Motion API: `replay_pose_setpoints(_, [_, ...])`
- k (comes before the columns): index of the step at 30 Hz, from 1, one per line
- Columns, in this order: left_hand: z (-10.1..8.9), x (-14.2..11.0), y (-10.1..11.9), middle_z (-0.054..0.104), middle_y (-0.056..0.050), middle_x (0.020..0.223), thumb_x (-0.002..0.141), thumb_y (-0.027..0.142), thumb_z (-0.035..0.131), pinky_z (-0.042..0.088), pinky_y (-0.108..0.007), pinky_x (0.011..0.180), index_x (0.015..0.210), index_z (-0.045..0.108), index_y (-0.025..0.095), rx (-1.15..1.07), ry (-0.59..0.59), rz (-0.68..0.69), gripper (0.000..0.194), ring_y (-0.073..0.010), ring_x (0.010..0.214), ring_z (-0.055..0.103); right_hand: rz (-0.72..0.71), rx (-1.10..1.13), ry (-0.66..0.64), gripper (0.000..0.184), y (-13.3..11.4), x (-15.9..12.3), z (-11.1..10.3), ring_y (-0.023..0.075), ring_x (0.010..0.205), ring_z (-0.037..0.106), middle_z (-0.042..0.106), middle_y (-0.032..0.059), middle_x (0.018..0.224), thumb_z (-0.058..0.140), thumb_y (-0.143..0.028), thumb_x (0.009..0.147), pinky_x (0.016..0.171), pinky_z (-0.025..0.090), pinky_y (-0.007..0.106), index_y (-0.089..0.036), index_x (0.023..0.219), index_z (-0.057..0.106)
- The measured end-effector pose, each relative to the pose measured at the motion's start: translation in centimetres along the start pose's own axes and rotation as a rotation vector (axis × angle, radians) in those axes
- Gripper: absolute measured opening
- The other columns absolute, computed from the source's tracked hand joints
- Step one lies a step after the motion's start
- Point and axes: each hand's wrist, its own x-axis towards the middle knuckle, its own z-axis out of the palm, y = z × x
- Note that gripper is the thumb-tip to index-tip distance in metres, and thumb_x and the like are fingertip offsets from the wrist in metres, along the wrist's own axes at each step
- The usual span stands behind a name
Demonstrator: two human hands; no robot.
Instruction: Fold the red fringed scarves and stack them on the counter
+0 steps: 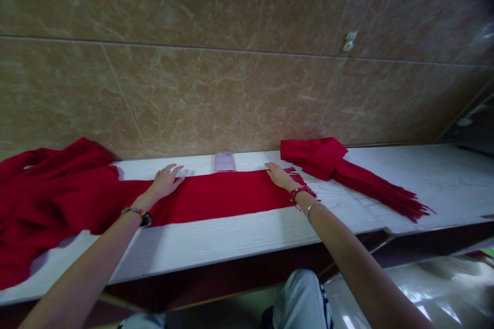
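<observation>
A red scarf (227, 195) lies flat across the white tabletop, its fringed end toward the right. My left hand (166, 181) rests on the scarf's far edge, fingers spread and reaching past it. Near the fringe, my right hand (280, 176) lies on the cloth with its fingers stretched out. Neither hand grips anything. To the left, the red cloth runs into a crumpled red heap (65, 190); I cannot tell where one piece ends. Right of my right hand lies a second red scarf (320, 157), folded over itself, its fringe pointing right.
A small clear box with a pale label (224, 162) stands at the back edge, touching or close to the scarf. Behind the white table (231, 236) rises a brown marbled wall (216, 97). My knee (303, 298) is below the front edge.
</observation>
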Motion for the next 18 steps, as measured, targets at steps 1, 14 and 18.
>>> replay_pose_setpoints(1, [0.2,-0.6,0.5,0.033,-0.011,0.137,0.083,0.042,0.036,0.031,-0.042,0.096,0.129,0.038,0.021,0.013,-0.009,0.031,0.051,-0.0269,0.122,0.035,0.002,0.007,0.008,0.037,0.2,-0.1,0.1,0.0198,0.113,0.044,0.052,0.0177,0.119,0.032,-0.014,0.087,0.096,0.034,0.034,-0.002,0.120,0.045])
replay_pose_setpoints(14, [-0.8,-1.1,2.3,0.027,-0.008,0.142,0.087,0.046,0.023,0.017,-0.053,0.099,0.133,0.031,0.026,0.018,-0.351,0.083,0.051,-0.0286,0.129,0.022,-0.160,0.116,0.119,0.027,-7.7,-2.7,-5.6,0.0195,0.101,0.050,0.060,0.0119,0.104,0.039,-0.016,0.085,0.091,0.039,0.034,-0.010,0.101,0.059])
replay_pose_setpoints(18, [-1.8,1.1,2.2,0.047,-0.012,0.128,0.086,0.041,0.032,0.028,-0.043,0.097,0.129,0.038,0.018,0.007,-0.314,0.236,0.050,-0.0247,0.115,0.044,-0.429,0.171,0.007,0.024,-16.4,-5.2,-7.6,0.0173,0.096,0.051,0.061,0.0078,0.100,0.044,-0.025,0.085,0.082,0.043,0.028,-0.014,0.101,0.058])
